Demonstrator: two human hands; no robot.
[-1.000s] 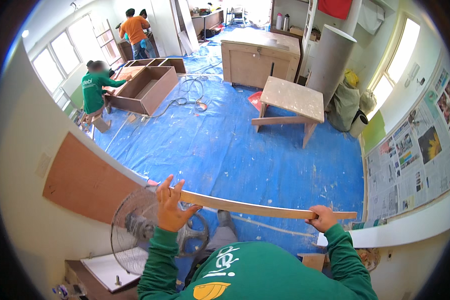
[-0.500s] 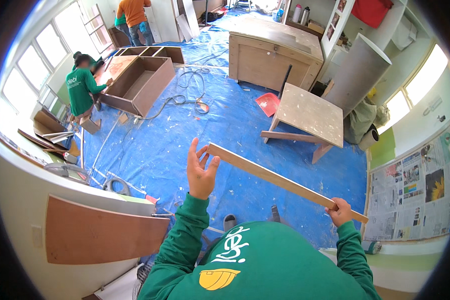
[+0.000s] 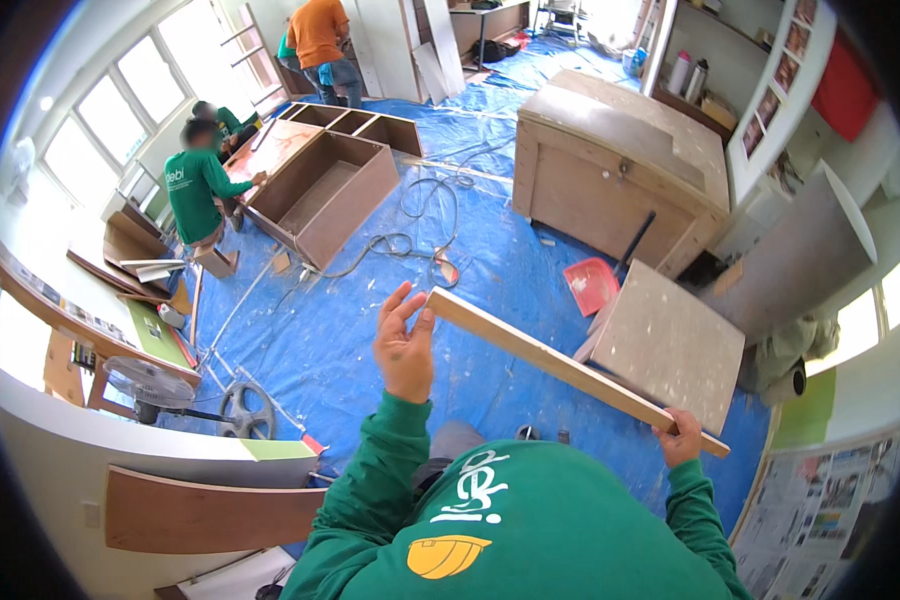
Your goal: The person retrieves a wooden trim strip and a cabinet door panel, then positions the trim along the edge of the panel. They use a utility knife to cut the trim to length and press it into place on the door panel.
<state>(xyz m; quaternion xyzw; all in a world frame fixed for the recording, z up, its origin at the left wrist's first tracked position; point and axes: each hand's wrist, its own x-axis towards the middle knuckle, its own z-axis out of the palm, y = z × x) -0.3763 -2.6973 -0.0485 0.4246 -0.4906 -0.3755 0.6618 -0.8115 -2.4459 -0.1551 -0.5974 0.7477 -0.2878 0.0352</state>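
A long, narrow wooden strip (image 3: 555,370) slants in front of me, its left end farther away and its right end nearer. My right hand (image 3: 680,437) is closed around the strip close to its right end. Beside the other end is my left hand (image 3: 406,350), palm up, fingers stretched and slightly apart. Its thumb and fingertips are right by the strip's end; whether they touch it I cannot tell. Beyond the strip's right half, a low speckled wooden table (image 3: 670,350) stands on the blue sheet, partly covered by the strip.
Blue plastic sheeting (image 3: 370,300) covers the floor, with a cable (image 3: 390,243) across it. A red dustpan (image 3: 592,285) lies ahead, before a large wooden chest (image 3: 570,185). Co-workers crouch by a brown cabinet (image 3: 345,205). A fan (image 3: 150,382) and curved brown panel (image 3: 210,512) are at left.
The view has swung left, so the room's things sit farther right. My left hand's fingers have drawn closer together at the strip's end. My right hand keeps its hold.
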